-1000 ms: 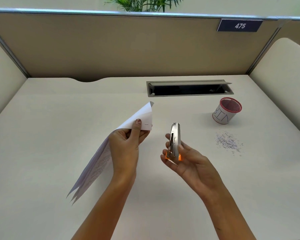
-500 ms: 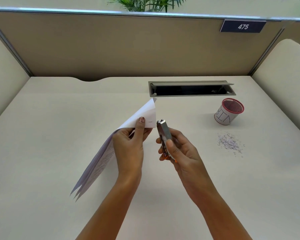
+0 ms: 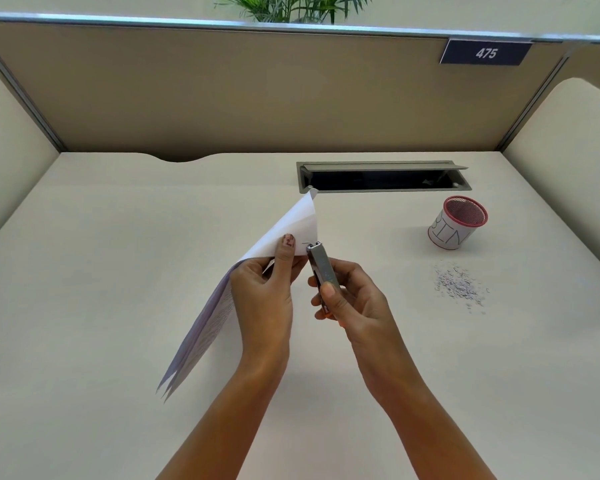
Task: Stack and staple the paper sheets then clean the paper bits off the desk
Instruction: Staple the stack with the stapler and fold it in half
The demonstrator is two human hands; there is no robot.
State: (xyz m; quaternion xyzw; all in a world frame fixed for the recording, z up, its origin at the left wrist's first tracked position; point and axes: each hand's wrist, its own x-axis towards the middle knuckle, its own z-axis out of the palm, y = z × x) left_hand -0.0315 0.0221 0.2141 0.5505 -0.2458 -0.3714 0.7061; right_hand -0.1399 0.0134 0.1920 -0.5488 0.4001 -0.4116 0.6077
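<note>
My left hand (image 3: 264, 299) grips a stack of white printed paper sheets (image 3: 295, 223) above the desk, thumb pressed on the upper corner, where a staple shows. The lower sheets fan out down to the left. My right hand (image 3: 355, 299) holds a small silver stapler (image 3: 321, 263), thumb on top, with its nose touching the paper's edge right of my left thumb. A heap of small paper bits (image 3: 459, 287) lies on the beige desk (image 3: 101, 271) to the right.
A red mesh cup labelled BIN (image 3: 456, 225) stands tilted behind the paper bits. A grey cable slot with an open flap (image 3: 381, 176) is set into the desk's back. Partition walls enclose the back and both sides.
My right hand turned the stapler and brought it left and forward, from apart from the paper to its nose at the paper's stapled corner. The left hand kept the sheets nearly still.
</note>
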